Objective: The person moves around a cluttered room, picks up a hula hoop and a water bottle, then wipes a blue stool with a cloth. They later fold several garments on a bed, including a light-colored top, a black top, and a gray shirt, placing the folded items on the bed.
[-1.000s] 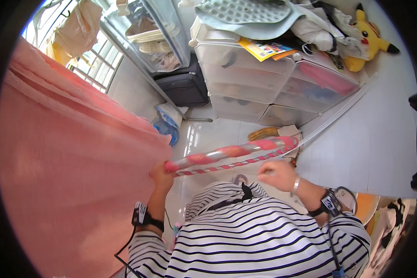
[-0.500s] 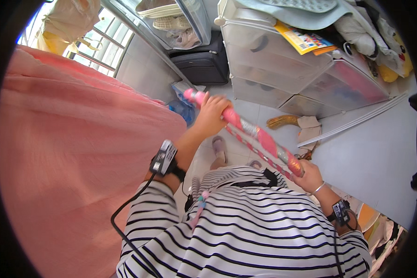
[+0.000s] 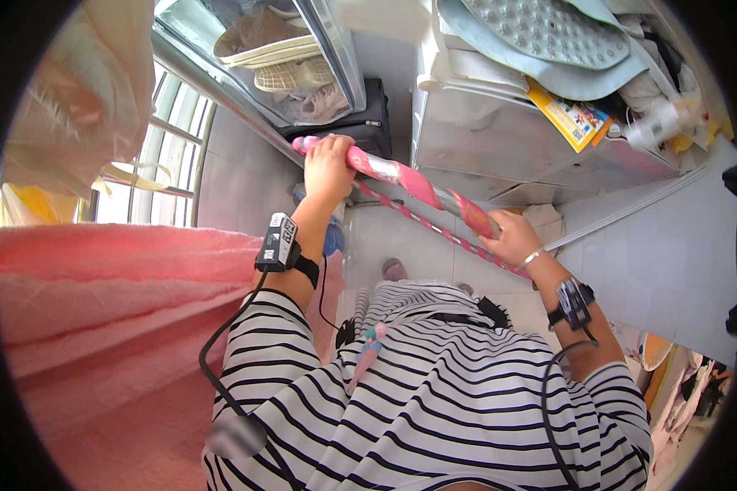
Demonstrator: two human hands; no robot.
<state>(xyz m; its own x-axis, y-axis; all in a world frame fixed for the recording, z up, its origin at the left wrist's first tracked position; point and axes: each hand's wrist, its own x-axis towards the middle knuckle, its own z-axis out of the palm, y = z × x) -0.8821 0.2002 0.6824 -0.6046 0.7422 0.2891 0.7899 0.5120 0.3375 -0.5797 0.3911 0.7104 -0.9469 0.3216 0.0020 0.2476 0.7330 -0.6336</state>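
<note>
Both of my hands grip a pink and silver spiral-wrapped hula hoop (image 3: 418, 186) in front of my body. The hoop appears almost edge-on, its thinner-looking lower arc running below the nearer one. Wrapped over the hoop near its upper left end is my left hand (image 3: 329, 169), fingers closed. My right hand (image 3: 513, 240) closes around it at the lower right. Between the two hands the hoop slants down from left to right.
Pink fabric (image 3: 131, 286) hangs on the left below a window (image 3: 168, 135). Ahead are a shoe box (image 3: 340, 49), a black suitcase (image 3: 373, 123) and translucent storage drawers (image 3: 483, 131). A grey-white panel (image 3: 630, 254) stands at right. Tiled floor (image 3: 418, 241) shows beyond the hoop.
Both hands have moved up and slightly left in the picture with the hoop still held. The view has shifted too, so the shoe box and window now look larger.
</note>
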